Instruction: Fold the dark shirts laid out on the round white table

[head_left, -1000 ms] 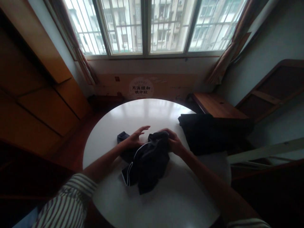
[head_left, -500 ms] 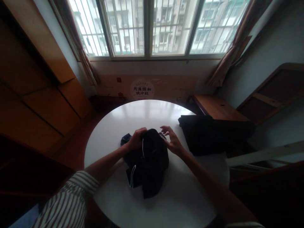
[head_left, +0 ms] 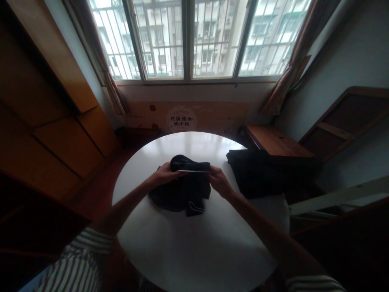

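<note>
A dark garment with thin white piping [head_left: 185,188] hangs above the round white table [head_left: 197,247], its lower part bunched on the tabletop. My left hand [head_left: 165,175] pinches its upper edge at the left end. My right hand [head_left: 218,181] pinches the same edge at the right end. The edge is pulled taut and level between the two hands. Both hands are closed on the cloth.
A pile of dark cloth [head_left: 258,170] lies on the table's right side, partly over the edge. A wooden bench [head_left: 273,142] stands behind it under the window. Wooden cabinets [head_left: 45,134] line the left wall. A printed cardboard box [head_left: 182,117] leans below the window sill.
Both hands took hold of the garment's upper edge and stretched it out between them, lifting it. Before, the left hand was open and the cloth lay crumpled.
</note>
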### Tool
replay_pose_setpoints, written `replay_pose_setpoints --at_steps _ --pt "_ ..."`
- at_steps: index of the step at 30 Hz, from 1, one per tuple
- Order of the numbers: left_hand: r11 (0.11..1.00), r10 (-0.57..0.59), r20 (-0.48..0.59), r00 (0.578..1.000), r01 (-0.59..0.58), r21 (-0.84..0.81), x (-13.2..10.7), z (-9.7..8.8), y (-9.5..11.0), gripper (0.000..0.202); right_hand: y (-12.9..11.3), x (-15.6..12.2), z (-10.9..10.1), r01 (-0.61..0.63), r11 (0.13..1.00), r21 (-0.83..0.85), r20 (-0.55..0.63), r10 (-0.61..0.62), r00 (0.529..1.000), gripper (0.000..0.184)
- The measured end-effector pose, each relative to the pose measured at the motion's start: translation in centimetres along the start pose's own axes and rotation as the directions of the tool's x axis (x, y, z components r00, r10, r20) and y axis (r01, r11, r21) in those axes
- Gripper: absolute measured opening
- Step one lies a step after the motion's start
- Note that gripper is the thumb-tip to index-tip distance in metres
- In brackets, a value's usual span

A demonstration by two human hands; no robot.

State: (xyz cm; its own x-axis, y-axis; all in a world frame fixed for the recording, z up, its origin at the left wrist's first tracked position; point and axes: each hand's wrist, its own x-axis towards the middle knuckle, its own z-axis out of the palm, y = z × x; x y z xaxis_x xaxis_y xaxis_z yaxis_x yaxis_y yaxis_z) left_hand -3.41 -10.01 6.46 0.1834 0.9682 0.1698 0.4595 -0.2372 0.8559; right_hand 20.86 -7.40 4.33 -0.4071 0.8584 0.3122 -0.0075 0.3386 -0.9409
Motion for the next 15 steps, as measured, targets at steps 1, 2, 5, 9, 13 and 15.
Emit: replay_pose_setpoints --at_steps 1,2,5,9,13,15 --pt "0.999 -0.017 0.097 0.995 0.020 -0.032 -0.6 -1.1 0.3 0.044 -0.7 0.0 -1.0 -0.025 0.998 0.052 -0.022 0.026 0.999 0.030" --pt "0.998 -0.025 0.158 0.987 0.034 -0.059 -1.2 -2.1 0.6 0.048 -1.5 -0.2 -1.9 -0.065 0.992 0.106 -0.032 0.069 0.997 0.033" --pt "0.996 -0.027 0.153 0.988 0.040 -0.085 -3.1 -4.8 1.5 0.054 -4.2 -1.3 -3.8 -0.214 0.952 0.218 0.045 0.209 0.977 0.037" --pt "0.998 -0.002 -0.059 0.998 -0.001 -0.060 -4.5 -6.7 2.3 0.035 -7.1 -2.7 -4.9 -0.264 0.935 0.237 0.063 0.256 0.965 0.034" --pt "0.999 -0.026 -0.066 0.997 0.025 -0.027 -5.3 -8.5 3.6 0.021 -8.4 -3.6 -6.7 -0.227 0.945 0.234 -0.050 0.245 0.968 0.030" --pt "0.994 -0.099 0.069 0.993 0.102 -0.042 -6.0 -9.5 4.5 0.022 -8.3 -4.2 -8.1 -0.256 0.948 0.188 -0.059 0.272 0.961 0.030"
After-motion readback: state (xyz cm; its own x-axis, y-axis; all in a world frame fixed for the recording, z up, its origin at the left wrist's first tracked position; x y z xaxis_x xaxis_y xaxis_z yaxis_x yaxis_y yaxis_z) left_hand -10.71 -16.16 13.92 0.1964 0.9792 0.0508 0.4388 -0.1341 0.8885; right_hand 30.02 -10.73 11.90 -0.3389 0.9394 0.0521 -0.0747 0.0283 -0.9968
